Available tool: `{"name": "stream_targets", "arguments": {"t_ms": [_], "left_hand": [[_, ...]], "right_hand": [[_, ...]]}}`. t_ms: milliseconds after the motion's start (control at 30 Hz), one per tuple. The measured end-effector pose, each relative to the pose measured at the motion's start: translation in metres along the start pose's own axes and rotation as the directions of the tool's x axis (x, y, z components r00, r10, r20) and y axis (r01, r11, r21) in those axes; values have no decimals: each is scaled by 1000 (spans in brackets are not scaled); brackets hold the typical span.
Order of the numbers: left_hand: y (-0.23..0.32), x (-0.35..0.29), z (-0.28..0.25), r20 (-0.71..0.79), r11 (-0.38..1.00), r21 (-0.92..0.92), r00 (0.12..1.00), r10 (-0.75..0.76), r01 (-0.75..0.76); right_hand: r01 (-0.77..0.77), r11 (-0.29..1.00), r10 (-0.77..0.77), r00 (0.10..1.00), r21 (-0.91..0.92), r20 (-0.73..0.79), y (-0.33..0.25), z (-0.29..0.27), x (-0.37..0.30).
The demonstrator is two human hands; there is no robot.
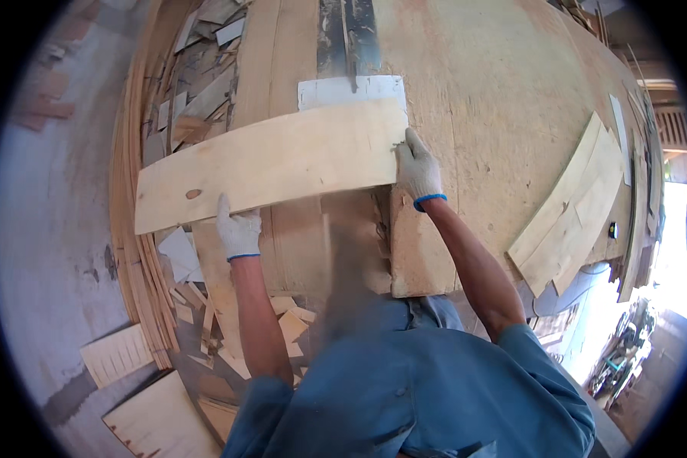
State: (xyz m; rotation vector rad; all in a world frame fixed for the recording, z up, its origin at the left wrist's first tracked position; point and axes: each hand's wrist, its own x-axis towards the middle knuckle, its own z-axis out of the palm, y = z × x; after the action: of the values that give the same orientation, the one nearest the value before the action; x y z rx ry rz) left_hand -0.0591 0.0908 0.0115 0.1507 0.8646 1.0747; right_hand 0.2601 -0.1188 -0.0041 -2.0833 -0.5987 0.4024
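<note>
A long, pale plywood board point(282, 156) with a dark knot near its left end lies across the wooden worktable point(496, 91). My left hand point(239, 227), in a whitish knit glove with a blue cuff, grips its near edge left of the middle. At the board's right end, my right hand point(420, 166), gloved the same way, holds the edge with the thumb side against it. The fingers of both hands are partly hidden by the board. Just beyond the board, a white plate point(351, 90) is set in the tabletop, at the end of a dark slotted strip point(349, 34).
Two plywood pieces point(572, 206) overlap on the table's right side. Wood offcuts point(206, 99) and long strips point(126, 191) crowd the left edge. More scraps point(290, 320) litter the floor near my body, beside flat panels point(164, 420) at the lower left.
</note>
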Motion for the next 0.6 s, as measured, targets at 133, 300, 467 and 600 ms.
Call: {"name": "stream_targets", "arguments": {"t_ms": [133, 300, 467, 600], "left_hand": [[-1, 42, 1, 57, 994, -7, 992, -111, 112], [0, 80, -4, 62, 977, 33, 975, -212, 210], [-11, 70, 9, 60, 984, 123, 989, -135, 127], [-11, 81, 3, 42, 980, 94, 983, -181, 176]], "right_hand": [[-124, 984, 128, 991, -129, 24, -21, 8, 23], [-195, 958, 204, 979, -211, 19, -33, 10, 34], [-236, 956, 239, 971, -173, -4, -31, 11, 32], [-298, 936, 307, 951, -190, 24, -35, 12, 34]]}}
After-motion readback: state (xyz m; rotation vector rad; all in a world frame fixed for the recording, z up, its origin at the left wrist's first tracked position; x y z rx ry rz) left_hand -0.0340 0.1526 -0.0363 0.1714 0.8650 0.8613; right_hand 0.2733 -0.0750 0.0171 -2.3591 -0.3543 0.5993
